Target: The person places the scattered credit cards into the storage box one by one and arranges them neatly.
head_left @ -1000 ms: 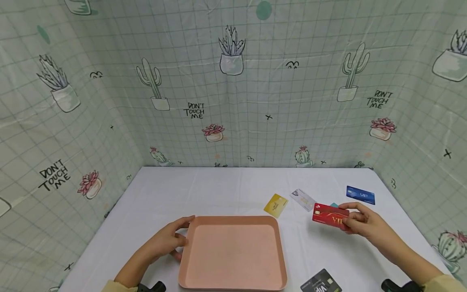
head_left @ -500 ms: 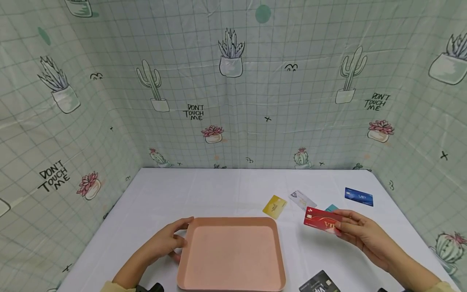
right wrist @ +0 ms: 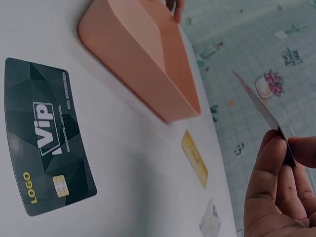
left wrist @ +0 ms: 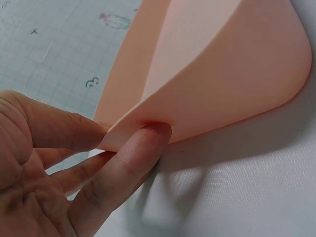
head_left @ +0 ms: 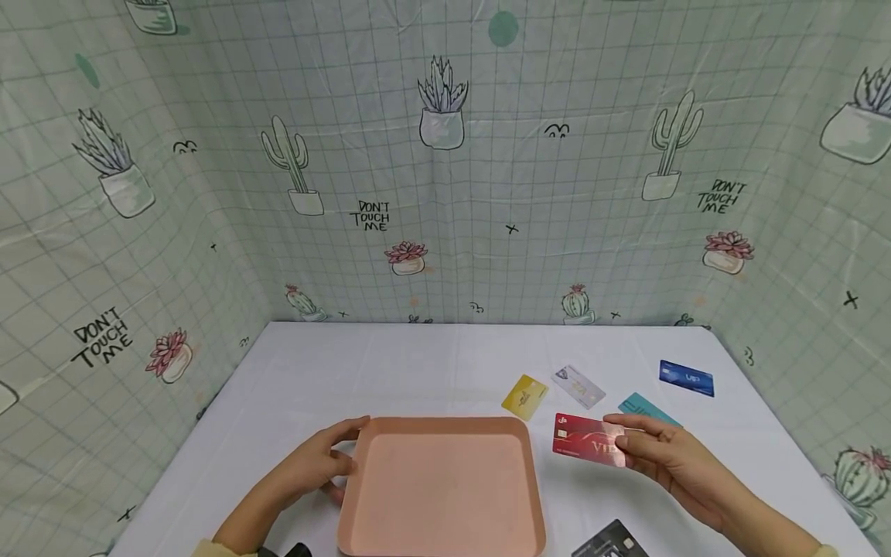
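A pink tray (head_left: 442,495) lies on the white table near the front. My left hand (head_left: 316,464) pinches its left rim (left wrist: 148,123) between thumb and fingers. Just right of the tray, my right hand (head_left: 657,456) pinches a red VIP card (head_left: 588,439) above the table; in the right wrist view the card (right wrist: 261,111) shows edge-on above my fingers (right wrist: 269,182).
On the table lie a yellow card (head_left: 525,396), a white card (head_left: 578,385), a teal card (head_left: 643,408), a blue card (head_left: 687,377) and a black VIP card (right wrist: 47,136) near the front edge. Patterned sheets wall the table on three sides.
My right hand has carried the red card left and slightly down toward the tray, uncovering the teal card. The left hand has kept its hold on the tray rim.
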### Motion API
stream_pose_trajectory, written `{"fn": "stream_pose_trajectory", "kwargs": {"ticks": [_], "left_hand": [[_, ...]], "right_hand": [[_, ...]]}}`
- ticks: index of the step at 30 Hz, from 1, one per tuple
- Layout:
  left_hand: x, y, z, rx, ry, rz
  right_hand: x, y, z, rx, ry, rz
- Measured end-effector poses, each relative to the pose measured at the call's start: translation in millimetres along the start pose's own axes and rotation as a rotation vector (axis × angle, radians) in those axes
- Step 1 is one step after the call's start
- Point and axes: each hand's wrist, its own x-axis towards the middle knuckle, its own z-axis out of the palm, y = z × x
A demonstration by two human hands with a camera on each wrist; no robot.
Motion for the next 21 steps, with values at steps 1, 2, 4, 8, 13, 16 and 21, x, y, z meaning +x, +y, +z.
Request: {"fn": "stream_pose_trajectory", "kwargs": {"ticks": [1,2,4,8,13,16,21], "left_hand": [[0.1,0.4,-0.3,-0.002,-0.002,0.0],[0.0,0.8,-0.3,-0.002,-0.001,0.0],[-0.3,1.3,-0.2,-0.001,-0.003,-0.001],[-1.2,1.6,1.1,-0.004,-0.004,-0.013],[-1.8,0.8,1.6,-0.006,0.003,-0.016],[-2.4,0.6,1.1,-0.012,0.0,-0.016],[-2.0,1.4,0.3,-0.019,-0.001,-0.011]], "right_hand": [[0.4,-0.5,1.9,0.007,-0.005,0.001],[0.7,-0.6,3.6,0.012,-0.015,-0.003],[1.5,-1.1,6.8,0.029,-0.029,0.0],[2.6,-0.5,13.1,0.056,-0.037,0.007],[3.0,3.4,23.3,0.062,-0.045,0.013],[3.5,6.0,30.0,0.07,-0.057,0.017],[7.0,7.5,40.7,0.095,-0.068,0.016]]}}
